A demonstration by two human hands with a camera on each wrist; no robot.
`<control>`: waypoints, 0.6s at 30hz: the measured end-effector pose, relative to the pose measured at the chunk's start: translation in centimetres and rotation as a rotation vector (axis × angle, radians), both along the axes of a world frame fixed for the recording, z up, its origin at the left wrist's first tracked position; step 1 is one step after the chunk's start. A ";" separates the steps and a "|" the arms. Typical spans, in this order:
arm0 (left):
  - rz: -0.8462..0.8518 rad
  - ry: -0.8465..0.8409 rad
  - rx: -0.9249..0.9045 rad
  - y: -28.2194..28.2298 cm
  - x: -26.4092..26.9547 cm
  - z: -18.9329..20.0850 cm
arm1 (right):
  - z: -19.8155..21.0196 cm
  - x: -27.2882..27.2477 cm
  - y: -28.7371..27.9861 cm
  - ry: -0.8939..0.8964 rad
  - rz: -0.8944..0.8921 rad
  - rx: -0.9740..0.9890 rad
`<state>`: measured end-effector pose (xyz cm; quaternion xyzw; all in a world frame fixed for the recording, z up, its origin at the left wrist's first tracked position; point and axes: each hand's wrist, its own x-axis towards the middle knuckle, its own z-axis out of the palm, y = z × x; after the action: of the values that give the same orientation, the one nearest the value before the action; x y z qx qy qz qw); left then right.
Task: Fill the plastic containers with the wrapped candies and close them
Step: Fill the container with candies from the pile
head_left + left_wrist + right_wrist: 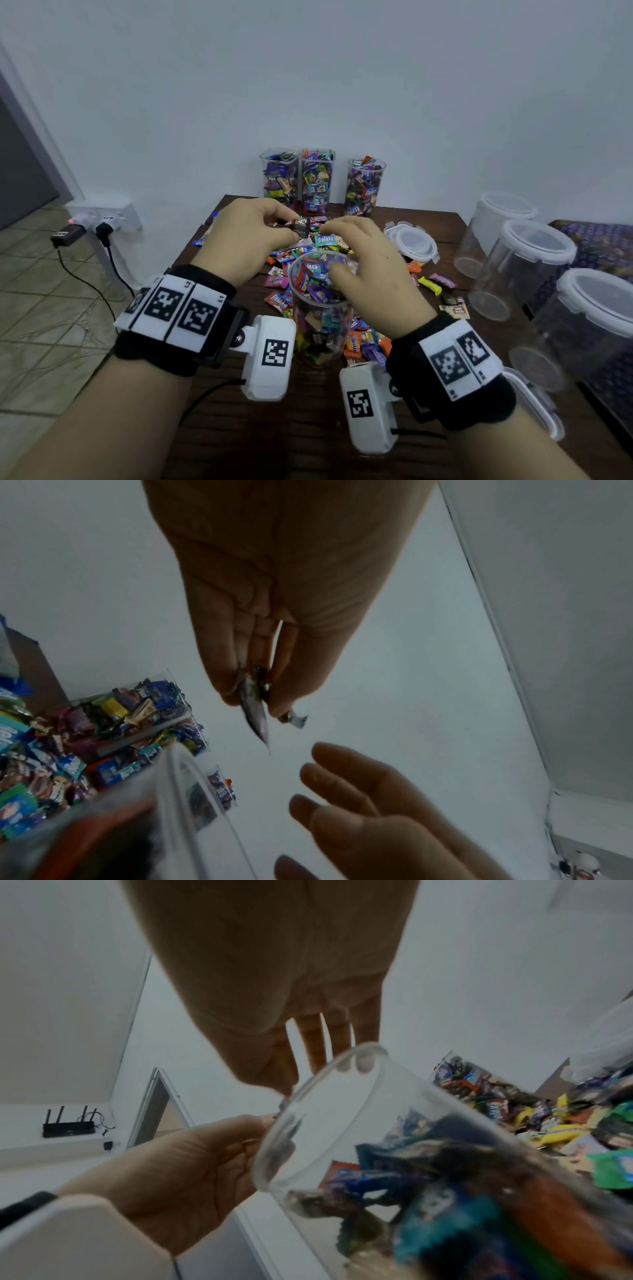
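A clear plastic container (320,308), open and nearly full of wrapped candies, stands mid-table between my wrists; its rim (342,1069) fills the right wrist view. My left hand (294,228) hovers beyond it and pinches a dark wrapped candy (301,226) between thumb and fingers; the left wrist view shows that candy (255,715) hanging from the fingertips. My right hand (334,246) is over the container's mouth with fingers (322,1042) spread and relaxed, holding nothing. Loose wrapped candies (284,277) lie scattered around the container on the dark wooden table (274,428).
Three filled, lidless containers (317,178) stand by the back wall. Three empty lidded containers (527,270) line the right side. A loose lid (411,241) lies right of the pile, another lid (534,404) near my right wrist. A power strip (102,216) sits off the table's left.
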<state>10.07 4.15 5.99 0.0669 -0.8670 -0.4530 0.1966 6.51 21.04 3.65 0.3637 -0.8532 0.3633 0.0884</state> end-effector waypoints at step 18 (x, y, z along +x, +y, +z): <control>-0.105 -0.051 -0.066 3.0 0.4 -0.2 | -3.4 -0.2 1.8 -0.509 0.054 -0.067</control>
<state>10.48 7.14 5.78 0.0262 -0.8885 -0.4320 0.1526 6.30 22.80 0.25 0.2800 -0.8256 0.4732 -0.1267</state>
